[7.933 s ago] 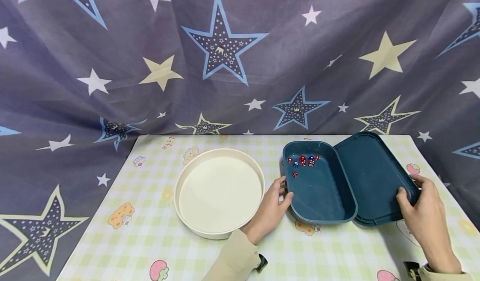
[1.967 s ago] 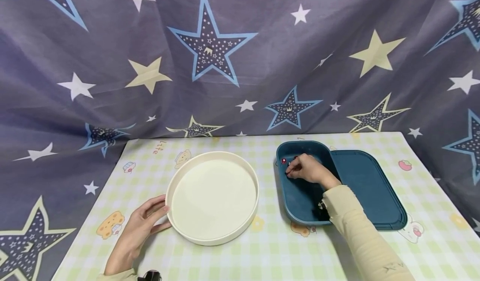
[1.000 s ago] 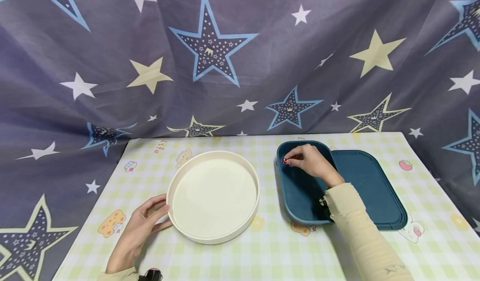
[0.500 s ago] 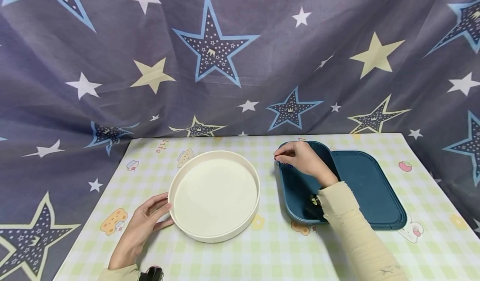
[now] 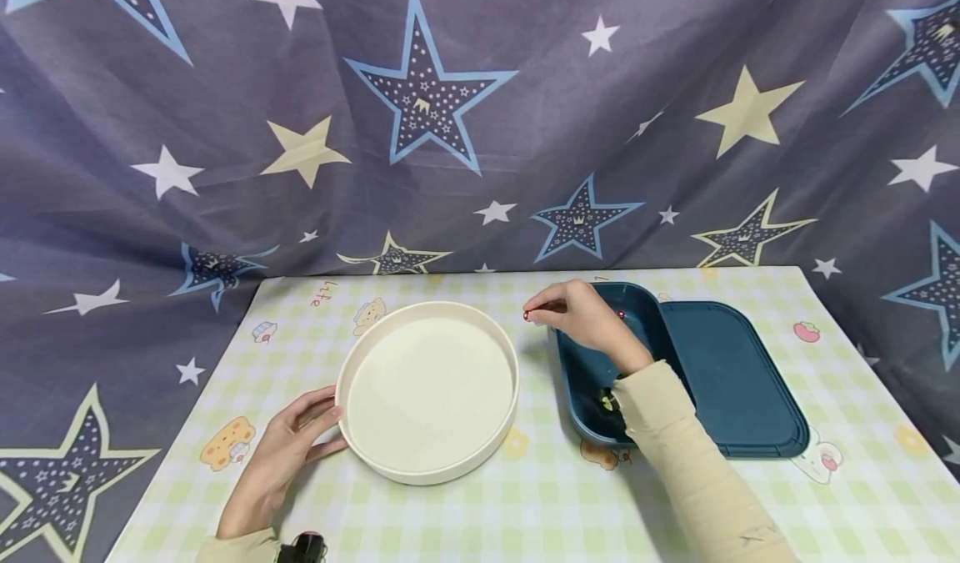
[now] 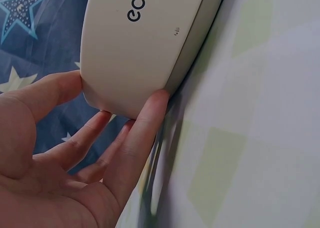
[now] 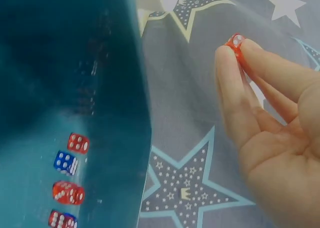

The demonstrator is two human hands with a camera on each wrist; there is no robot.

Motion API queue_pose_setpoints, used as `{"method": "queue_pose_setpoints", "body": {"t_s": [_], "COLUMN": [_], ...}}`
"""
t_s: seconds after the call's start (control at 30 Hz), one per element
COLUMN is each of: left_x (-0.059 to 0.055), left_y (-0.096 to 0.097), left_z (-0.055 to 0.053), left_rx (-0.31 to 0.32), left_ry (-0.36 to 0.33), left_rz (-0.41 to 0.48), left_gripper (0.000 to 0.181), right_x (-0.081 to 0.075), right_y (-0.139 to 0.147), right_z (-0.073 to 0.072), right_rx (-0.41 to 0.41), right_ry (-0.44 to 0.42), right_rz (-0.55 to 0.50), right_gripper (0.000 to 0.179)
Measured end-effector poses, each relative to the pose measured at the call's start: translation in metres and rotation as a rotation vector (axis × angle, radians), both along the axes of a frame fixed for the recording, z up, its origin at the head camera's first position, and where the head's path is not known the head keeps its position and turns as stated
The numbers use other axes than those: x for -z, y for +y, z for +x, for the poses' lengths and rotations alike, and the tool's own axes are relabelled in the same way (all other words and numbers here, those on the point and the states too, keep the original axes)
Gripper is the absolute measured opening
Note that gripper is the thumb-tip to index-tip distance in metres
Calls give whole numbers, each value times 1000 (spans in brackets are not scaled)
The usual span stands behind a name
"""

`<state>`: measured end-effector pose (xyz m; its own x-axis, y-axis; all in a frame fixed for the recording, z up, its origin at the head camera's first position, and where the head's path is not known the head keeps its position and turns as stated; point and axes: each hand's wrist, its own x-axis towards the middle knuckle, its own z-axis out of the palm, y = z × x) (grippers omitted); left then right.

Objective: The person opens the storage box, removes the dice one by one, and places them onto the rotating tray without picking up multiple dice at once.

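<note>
My right hand [image 5: 581,317] pinches a red die [image 5: 527,316] between thumb and fingertips. It is held in the air just left of the dark teal lunch box [image 5: 588,439]. In the right wrist view the held red die [image 7: 235,41] shows clearly at the fingertips. Several dice lie inside the box, among them a red die [image 7: 78,143] and a blue die [image 7: 65,162]; my hand hides most of them in the head view. My left hand [image 5: 288,446] touches the outer left side of a round cream tray [image 5: 431,392], its fingers extended along the wall [image 6: 135,62].
The teal lid [image 5: 738,379] lies flat to the right of the box. A checked tablecloth [image 5: 420,525] with printed cartoons covers the table. Behind it hangs a dark curtain [image 5: 517,154] with stars.
The lid was lowered to the table, and my left hand moved from the box to the tray. My right hand took a red die and carried it left, out over the box's edge.
</note>
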<state>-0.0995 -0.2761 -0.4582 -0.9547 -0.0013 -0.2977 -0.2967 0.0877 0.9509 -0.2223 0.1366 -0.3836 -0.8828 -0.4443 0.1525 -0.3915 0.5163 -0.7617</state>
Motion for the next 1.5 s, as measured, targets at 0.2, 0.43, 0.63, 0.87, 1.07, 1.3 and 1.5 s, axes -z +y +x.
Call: {"method": "queue_pose_setpoints", "body": {"t_s": [0.2, 0.43, 0.63, 0.87, 1.07, 1.3, 1.5], "left_x": [1, 2, 4, 6, 9, 7, 7], "left_y": [0, 0, -3, -3, -6, -5, -5], "left_z": [-3, -4, -2, -3, -3, -3, -3], "left_rx": [-8, 5, 23, 33, 37, 26, 21], "left_ry": [-5, -10, -12, -6, 4, -13, -15], "left_rz": [-16, 7, 1, 3, 27, 23, 27], "left_gripper": [65, 66, 65, 67, 64, 65, 65], "right_x": [1, 2, 3, 12, 23, 33, 42], "right_y": [-17, -34, -50, -66, -78, -88, -96], "right_z": [-1, 0, 3, 5, 8, 9, 10], "right_rx": [-36, -60, -95, -108, -141, -133, -131], "right_ry": [2, -1, -26, -47, -52, -72, -81], "right_rz": [2, 44, 50, 45, 53, 61, 82], "right_gripper": [13, 13, 12, 12, 12, 9, 6]}}
